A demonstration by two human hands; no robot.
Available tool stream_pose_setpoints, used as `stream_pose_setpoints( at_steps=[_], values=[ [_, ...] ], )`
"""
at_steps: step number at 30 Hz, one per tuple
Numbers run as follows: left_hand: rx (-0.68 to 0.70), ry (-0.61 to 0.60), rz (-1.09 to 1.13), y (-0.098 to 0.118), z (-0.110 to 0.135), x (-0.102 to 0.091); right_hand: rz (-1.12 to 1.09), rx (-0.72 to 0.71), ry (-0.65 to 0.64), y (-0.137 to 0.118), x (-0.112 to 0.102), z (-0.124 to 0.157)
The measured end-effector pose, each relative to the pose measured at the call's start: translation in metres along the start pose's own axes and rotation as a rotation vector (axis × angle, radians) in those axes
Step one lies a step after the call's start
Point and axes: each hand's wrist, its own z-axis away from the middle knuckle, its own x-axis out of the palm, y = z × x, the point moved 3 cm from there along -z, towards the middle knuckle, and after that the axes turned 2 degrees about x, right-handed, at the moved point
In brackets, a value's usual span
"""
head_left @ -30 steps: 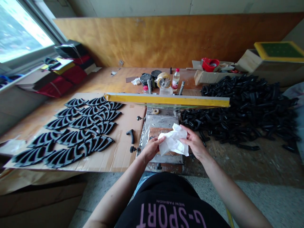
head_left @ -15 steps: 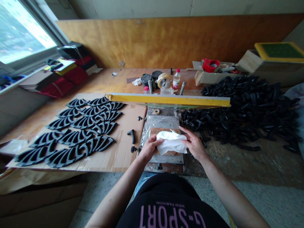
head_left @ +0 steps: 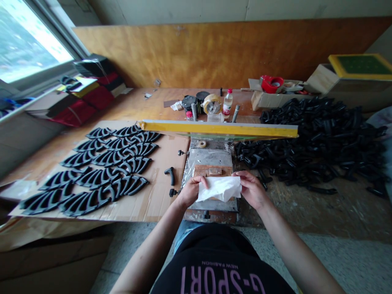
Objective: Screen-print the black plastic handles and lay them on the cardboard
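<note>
A white tissue [head_left: 219, 188] is stretched between my two hands, over a metal base plate [head_left: 211, 157] with a brown block [head_left: 200, 170] on it. My left hand [head_left: 192, 190] pinches the tissue's left edge, thumb on top. At the other end my right hand [head_left: 251, 187] grips the right edge between thumb and fingers. Beyond the hands, a yellow-edged screen frame [head_left: 219, 128] is raised above the back of the plate. To the left, one curved black plastic part [head_left: 170, 175] lies alone on the cardboard [head_left: 165, 204].
Rows of black curved parts [head_left: 101, 175] cover the cardboard on the left. A large heap of black parts [head_left: 306, 143] lies to the right. Behind the frame stand a bottle [head_left: 227, 104], dark jars [head_left: 189, 103] and a tape roll [head_left: 212, 104]. Black knobs [head_left: 173, 192] stick out from the plate.
The tissue has gone from bunched to spread flatter and wider. My left hand has shifted slightly left, and my right hand's fingers have closed onto the tissue's edge. More of the brown block shows.
</note>
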Motion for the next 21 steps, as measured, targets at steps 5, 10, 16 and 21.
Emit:
stream_pose_setpoints(
  at_steps=[5,10,16,21],
  values=[
    [0.130,0.010,-0.177,0.005,-0.002,-0.001,-0.114,0.161,-0.056,0.011,0.012,0.007],
    [0.282,-0.005,-0.405,0.018,-0.003,-0.006,0.070,0.201,0.023,0.014,0.015,0.007],
    [0.254,0.039,-0.405,0.017,-0.002,-0.022,0.109,0.093,0.090,0.008,0.010,0.002],
    [0.247,0.026,-0.401,0.016,0.001,-0.018,-0.005,0.189,0.014,0.025,0.024,0.007]
  ],
)
